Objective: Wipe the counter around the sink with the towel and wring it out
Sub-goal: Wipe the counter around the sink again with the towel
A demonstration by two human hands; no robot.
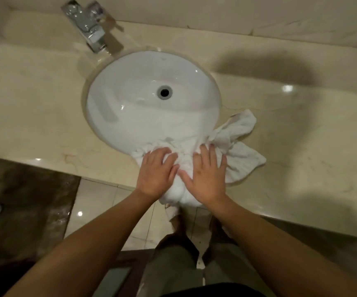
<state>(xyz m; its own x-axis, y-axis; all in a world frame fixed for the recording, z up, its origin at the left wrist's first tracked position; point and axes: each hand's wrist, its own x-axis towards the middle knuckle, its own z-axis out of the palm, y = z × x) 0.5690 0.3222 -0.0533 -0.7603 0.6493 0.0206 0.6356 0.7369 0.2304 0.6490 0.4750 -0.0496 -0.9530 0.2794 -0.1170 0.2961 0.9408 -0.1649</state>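
We see 2 bare forearms reaching in from the bottom of the view, with no sleeves on either of them. Neither the left hand [158, 174] nor the right hand [208, 175] wears a glove, and we cannot make out any ring clearly. Below the arms, we see dull olive-green trousers [173, 260] on both legs and a strip of black garment [211, 291] at the bottom edge.

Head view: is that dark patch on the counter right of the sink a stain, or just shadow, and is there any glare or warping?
Head view: the patch on the glossy beige marble counter looks like soft-edged shadow; small glare spots dot the counter and the white oval sink; wide-angle distortion bends the counter edges.
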